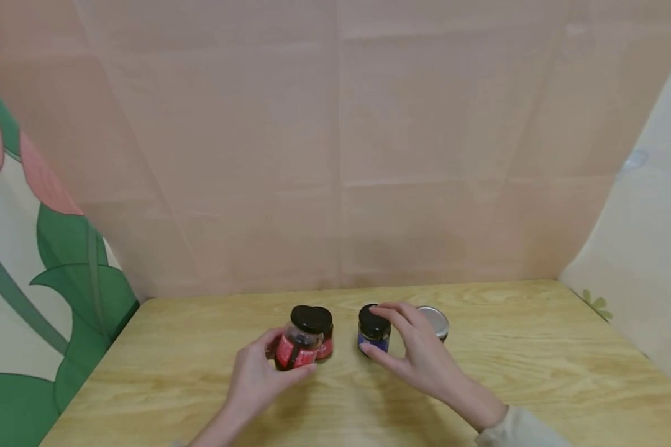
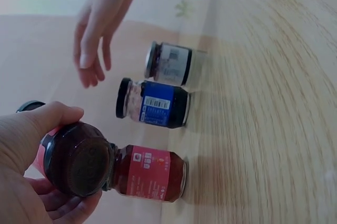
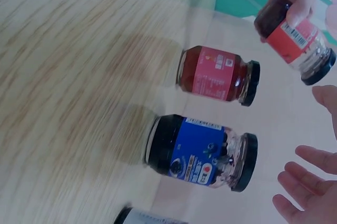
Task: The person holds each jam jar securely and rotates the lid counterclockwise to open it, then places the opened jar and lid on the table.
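Observation:
My left hand [image 1: 253,374] grips a glass jar [image 1: 299,352] with a red label and black lid, raised off the table and tilted; its dark contents and base face the left wrist view. Behind it stands a second red-labelled jar [image 3: 215,73] with a black lid, upright on the table. My right hand [image 1: 422,352] hovers with spread, slightly bent fingers over a blue-labelled jar [image 3: 196,150]. In the right wrist view a gap separates the fingertips from that jar's black lid. Beyond the right hand is a white-labelled jar [image 2: 171,64] with a silver lid [image 1: 434,320].
The jars stand in a row on a light wood-grain table [image 1: 525,360]. A plain pinkish cloth [image 1: 335,155] hangs along the back edge. Cloth with printed green leaves [image 1: 84,298] covers the left side, and a pale one [image 1: 643,267] the right.

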A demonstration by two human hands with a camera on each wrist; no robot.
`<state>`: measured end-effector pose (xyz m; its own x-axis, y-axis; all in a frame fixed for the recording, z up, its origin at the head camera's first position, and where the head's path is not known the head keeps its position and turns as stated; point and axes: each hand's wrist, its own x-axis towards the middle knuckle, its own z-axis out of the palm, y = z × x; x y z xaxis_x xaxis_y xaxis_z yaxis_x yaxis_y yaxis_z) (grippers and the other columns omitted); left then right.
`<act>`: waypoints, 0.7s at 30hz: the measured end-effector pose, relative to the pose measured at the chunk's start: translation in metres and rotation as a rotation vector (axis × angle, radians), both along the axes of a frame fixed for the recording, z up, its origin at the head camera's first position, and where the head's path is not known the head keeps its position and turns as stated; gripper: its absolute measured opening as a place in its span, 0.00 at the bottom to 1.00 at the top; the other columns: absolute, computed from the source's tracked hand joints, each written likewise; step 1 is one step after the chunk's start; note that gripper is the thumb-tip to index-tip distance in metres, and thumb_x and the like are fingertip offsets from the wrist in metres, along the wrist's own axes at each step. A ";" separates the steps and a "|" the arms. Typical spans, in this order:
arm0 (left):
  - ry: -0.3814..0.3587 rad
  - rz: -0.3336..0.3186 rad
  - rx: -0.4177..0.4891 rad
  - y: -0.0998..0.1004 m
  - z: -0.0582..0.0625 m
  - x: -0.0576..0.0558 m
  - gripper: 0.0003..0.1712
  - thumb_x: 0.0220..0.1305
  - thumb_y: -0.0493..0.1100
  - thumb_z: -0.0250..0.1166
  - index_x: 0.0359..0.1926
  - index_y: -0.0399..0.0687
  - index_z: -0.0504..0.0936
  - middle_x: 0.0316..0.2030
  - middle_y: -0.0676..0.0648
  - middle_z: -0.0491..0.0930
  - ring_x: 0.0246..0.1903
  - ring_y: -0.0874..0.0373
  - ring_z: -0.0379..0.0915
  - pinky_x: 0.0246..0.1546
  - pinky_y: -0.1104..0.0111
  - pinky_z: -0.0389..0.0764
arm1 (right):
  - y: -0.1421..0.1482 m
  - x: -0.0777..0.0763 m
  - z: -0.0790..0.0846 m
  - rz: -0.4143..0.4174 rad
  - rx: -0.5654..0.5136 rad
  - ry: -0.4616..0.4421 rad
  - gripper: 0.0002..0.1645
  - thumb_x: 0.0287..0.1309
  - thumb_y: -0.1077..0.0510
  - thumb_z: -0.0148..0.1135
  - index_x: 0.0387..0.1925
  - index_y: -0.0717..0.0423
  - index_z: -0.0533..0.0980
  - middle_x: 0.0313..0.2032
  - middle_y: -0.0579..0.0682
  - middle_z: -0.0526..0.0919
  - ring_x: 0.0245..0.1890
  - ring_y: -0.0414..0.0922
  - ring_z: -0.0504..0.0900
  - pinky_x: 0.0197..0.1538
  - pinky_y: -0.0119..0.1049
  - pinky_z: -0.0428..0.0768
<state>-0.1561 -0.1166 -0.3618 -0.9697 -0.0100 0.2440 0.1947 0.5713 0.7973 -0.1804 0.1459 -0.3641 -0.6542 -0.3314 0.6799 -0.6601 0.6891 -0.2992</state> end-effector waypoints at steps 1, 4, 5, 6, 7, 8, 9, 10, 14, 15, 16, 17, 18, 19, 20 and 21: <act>0.012 -0.003 -0.011 0.001 0.000 -0.001 0.41 0.34 0.53 0.81 0.52 0.42 0.79 0.43 0.46 0.84 0.39 0.57 0.79 0.40 0.63 0.81 | -0.001 0.000 0.001 0.004 -0.010 -0.002 0.32 0.46 0.47 0.74 0.53 0.55 0.76 0.51 0.49 0.78 0.52 0.45 0.76 0.50 0.45 0.77; 0.056 -0.018 -0.041 0.003 -0.001 -0.001 0.40 0.33 0.52 0.82 0.51 0.44 0.80 0.41 0.48 0.85 0.37 0.59 0.79 0.38 0.66 0.80 | -0.005 0.000 0.004 0.016 -0.037 -0.024 0.31 0.47 0.47 0.73 0.53 0.54 0.77 0.50 0.47 0.78 0.52 0.45 0.76 0.50 0.46 0.77; 0.069 -0.019 -0.049 0.004 -0.001 -0.001 0.39 0.33 0.52 0.82 0.50 0.45 0.80 0.40 0.49 0.85 0.36 0.60 0.79 0.38 0.67 0.79 | -0.007 0.000 0.004 0.024 -0.046 -0.037 0.30 0.48 0.48 0.73 0.52 0.54 0.77 0.50 0.47 0.78 0.52 0.44 0.76 0.50 0.46 0.77; 0.081 -0.018 -0.055 0.005 -0.002 0.000 0.38 0.32 0.51 0.82 0.49 0.46 0.80 0.39 0.50 0.85 0.35 0.60 0.79 0.37 0.68 0.79 | -0.008 0.000 0.005 0.027 -0.053 -0.050 0.30 0.48 0.48 0.73 0.52 0.54 0.77 0.49 0.47 0.78 0.52 0.44 0.76 0.50 0.46 0.77; 0.094 -0.020 -0.059 0.006 -0.002 0.000 0.37 0.32 0.50 0.82 0.48 0.46 0.80 0.38 0.51 0.84 0.35 0.61 0.78 0.36 0.69 0.79 | -0.009 0.001 0.005 0.032 -0.060 -0.059 0.29 0.49 0.48 0.72 0.52 0.54 0.78 0.49 0.47 0.78 0.52 0.44 0.76 0.50 0.46 0.77; 0.104 -0.021 -0.060 0.007 -0.003 0.000 0.36 0.32 0.50 0.82 0.47 0.47 0.81 0.37 0.52 0.84 0.34 0.61 0.78 0.36 0.70 0.78 | -0.011 0.001 0.006 0.037 -0.067 -0.067 0.29 0.49 0.48 0.72 0.52 0.55 0.78 0.49 0.47 0.78 0.52 0.44 0.76 0.50 0.46 0.77; 0.114 -0.024 -0.062 0.008 -0.004 0.001 0.35 0.32 0.49 0.82 0.46 0.48 0.81 0.36 0.53 0.84 0.34 0.62 0.78 0.35 0.71 0.78 | -0.012 0.001 0.007 0.039 -0.073 -0.077 0.28 0.50 0.48 0.72 0.52 0.55 0.78 0.48 0.47 0.79 0.51 0.44 0.76 0.50 0.46 0.77; 0.125 -0.026 -0.066 0.009 -0.004 0.001 0.35 0.32 0.49 0.82 0.46 0.48 0.81 0.35 0.54 0.83 0.34 0.62 0.77 0.35 0.71 0.77 | -0.013 0.002 0.007 0.041 -0.080 -0.087 0.27 0.50 0.48 0.71 0.52 0.54 0.79 0.48 0.47 0.79 0.51 0.44 0.76 0.49 0.46 0.77; 0.151 -0.048 -0.080 0.014 -0.005 0.000 0.34 0.32 0.49 0.82 0.45 0.49 0.80 0.36 0.55 0.82 0.35 0.61 0.77 0.35 0.71 0.77 | -0.015 0.003 0.011 0.049 -0.098 -0.155 0.25 0.53 0.47 0.69 0.52 0.51 0.79 0.47 0.45 0.79 0.49 0.43 0.77 0.46 0.44 0.77; 0.156 -0.053 -0.089 0.016 -0.005 -0.001 0.34 0.32 0.50 0.82 0.45 0.49 0.80 0.36 0.55 0.82 0.36 0.61 0.77 0.35 0.71 0.77 | -0.016 0.004 0.011 0.049 -0.101 -0.177 0.25 0.54 0.46 0.68 0.53 0.49 0.79 0.47 0.44 0.79 0.48 0.42 0.77 0.46 0.43 0.77; 0.160 -0.057 -0.097 0.017 -0.005 -0.001 0.34 0.32 0.49 0.82 0.45 0.49 0.80 0.36 0.54 0.82 0.37 0.61 0.77 0.35 0.71 0.77 | -0.016 0.005 0.012 0.049 -0.102 -0.198 0.25 0.54 0.45 0.68 0.53 0.48 0.78 0.47 0.44 0.79 0.48 0.41 0.77 0.46 0.42 0.77; 0.168 -0.060 -0.110 0.018 -0.005 -0.001 0.34 0.32 0.50 0.82 0.45 0.49 0.80 0.36 0.54 0.82 0.37 0.61 0.77 0.35 0.71 0.77 | -0.017 0.005 0.012 0.049 -0.102 -0.219 0.25 0.55 0.44 0.67 0.54 0.48 0.78 0.47 0.43 0.79 0.48 0.41 0.77 0.46 0.41 0.77; 0.175 -0.063 -0.124 0.019 -0.005 0.000 0.35 0.32 0.50 0.82 0.45 0.49 0.80 0.37 0.54 0.82 0.37 0.61 0.77 0.34 0.71 0.76 | -0.018 0.006 0.012 0.049 -0.105 -0.242 0.26 0.55 0.44 0.67 0.54 0.47 0.78 0.46 0.42 0.79 0.47 0.40 0.77 0.46 0.41 0.78; 0.183 -0.065 -0.138 0.020 -0.006 0.000 0.34 0.32 0.51 0.82 0.44 0.49 0.79 0.37 0.54 0.82 0.37 0.60 0.77 0.34 0.70 0.76 | -0.019 0.006 0.013 0.046 -0.104 -0.260 0.26 0.55 0.43 0.66 0.54 0.46 0.78 0.46 0.41 0.78 0.46 0.39 0.77 0.46 0.40 0.77; 0.193 -0.064 -0.155 0.021 -0.006 0.000 0.34 0.32 0.51 0.82 0.44 0.49 0.79 0.37 0.53 0.81 0.37 0.61 0.76 0.34 0.70 0.76 | -0.020 0.006 0.013 0.047 -0.109 -0.282 0.26 0.55 0.42 0.66 0.54 0.46 0.78 0.45 0.40 0.78 0.45 0.39 0.77 0.46 0.40 0.78; 0.197 -0.059 -0.169 0.021 -0.007 0.000 0.34 0.31 0.51 0.82 0.44 0.50 0.79 0.37 0.54 0.81 0.37 0.61 0.76 0.35 0.70 0.76 | -0.022 0.007 0.013 0.046 -0.114 -0.306 0.26 0.55 0.41 0.66 0.54 0.45 0.78 0.45 0.39 0.78 0.45 0.39 0.77 0.47 0.40 0.78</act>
